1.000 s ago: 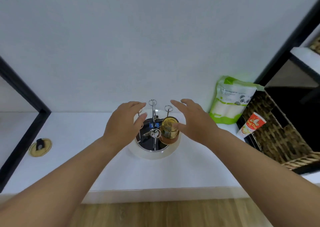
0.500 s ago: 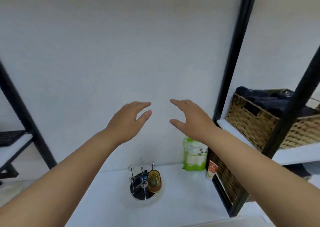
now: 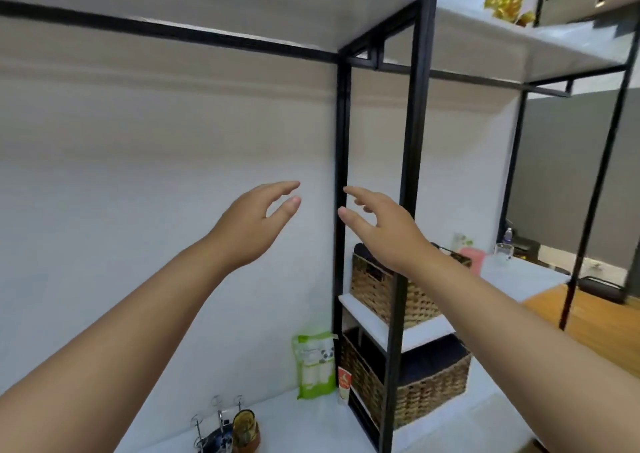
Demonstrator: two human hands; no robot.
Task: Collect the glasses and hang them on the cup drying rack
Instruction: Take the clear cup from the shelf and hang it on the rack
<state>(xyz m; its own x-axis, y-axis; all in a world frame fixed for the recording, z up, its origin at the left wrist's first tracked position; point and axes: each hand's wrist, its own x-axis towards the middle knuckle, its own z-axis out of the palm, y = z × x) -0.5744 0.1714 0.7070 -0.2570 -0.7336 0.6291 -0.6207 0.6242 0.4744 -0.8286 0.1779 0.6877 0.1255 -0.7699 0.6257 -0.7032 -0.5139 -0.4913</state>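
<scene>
Far below the left hand (image 3: 254, 225), at the bottom edge of the view, the cup drying rack (image 3: 216, 430) is seen on the white counter (image 3: 304, 418), with an amber glass (image 3: 246, 430) already hung on one of its wire pegs. Both hands are held up in the air with fingers relaxed and spread, and nothing is grasped by either. Well off to the right of the right hand (image 3: 384, 231), on a far white table (image 3: 516, 272), a clear glass (image 3: 504, 251) is made out, small and partly blurred. It is judged to be light, rigid, smooth and breakable, so it would best be taken round the middle of its wall, firmly but without squeezing, then inverted over a free peg. Contact with the black shelf frame (image 3: 412, 175) is to be avoided while it is carried
</scene>
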